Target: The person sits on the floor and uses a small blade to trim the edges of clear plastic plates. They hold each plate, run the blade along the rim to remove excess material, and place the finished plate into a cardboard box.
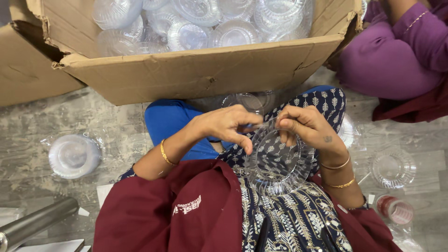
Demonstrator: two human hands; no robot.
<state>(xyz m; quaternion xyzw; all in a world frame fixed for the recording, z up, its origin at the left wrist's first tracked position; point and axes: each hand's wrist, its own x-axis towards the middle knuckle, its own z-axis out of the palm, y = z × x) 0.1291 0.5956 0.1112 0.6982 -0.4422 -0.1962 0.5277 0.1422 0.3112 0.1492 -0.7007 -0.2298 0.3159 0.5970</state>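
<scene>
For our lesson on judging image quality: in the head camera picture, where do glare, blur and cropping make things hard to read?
Head view: light is even and soft; the clear plastic dish between the left hand and right hand shows bright glints on its ribs; the dishes in the cardboard box merge into pale glare; the metal tube is cropped.

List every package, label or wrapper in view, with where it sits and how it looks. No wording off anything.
Cardboard box: top centre, brown, open, torn flaps, full of clear plastic bowls.
Wrapped stack of bowls: floor at left, round, whitish, in clear film.
Tape roll: lower right floor, small, red and clear.
White logo patch: on the maroon cloth, lower centre.
Clear bowl: held by left hand and right hand.
</scene>
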